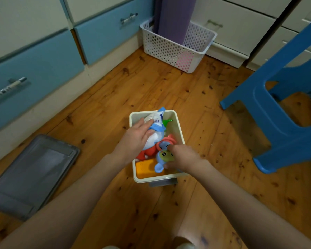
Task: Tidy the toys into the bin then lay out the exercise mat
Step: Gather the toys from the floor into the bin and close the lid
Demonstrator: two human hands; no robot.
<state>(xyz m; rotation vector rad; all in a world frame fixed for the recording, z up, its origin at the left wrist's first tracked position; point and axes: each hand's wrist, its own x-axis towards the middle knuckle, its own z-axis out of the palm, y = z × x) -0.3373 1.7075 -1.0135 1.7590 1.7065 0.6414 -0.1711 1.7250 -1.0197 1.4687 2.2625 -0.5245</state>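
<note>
A cream bin [176, 123] stands on the wooden floor in the middle of the view, holding several toys. My left hand [136, 139] grips a white and blue plastic packet [155, 123] at the bin's left side. My right hand [182, 157] holds a small blue toy with a green face [162, 158] just inside the bin's near right corner. An orange block [144, 168] and a red toy [147, 152] lie in the bin below the hands. A rolled purple exercise mat [174, 17] stands upright in a white perforated basket [169, 49] at the back.
A grey lid [34, 173] lies flat on the floor to the left. Blue and cream drawers [43, 56] line the left wall. A blue plastic stool [280, 108] stands to the right. White drawers [241, 27] are behind the basket.
</note>
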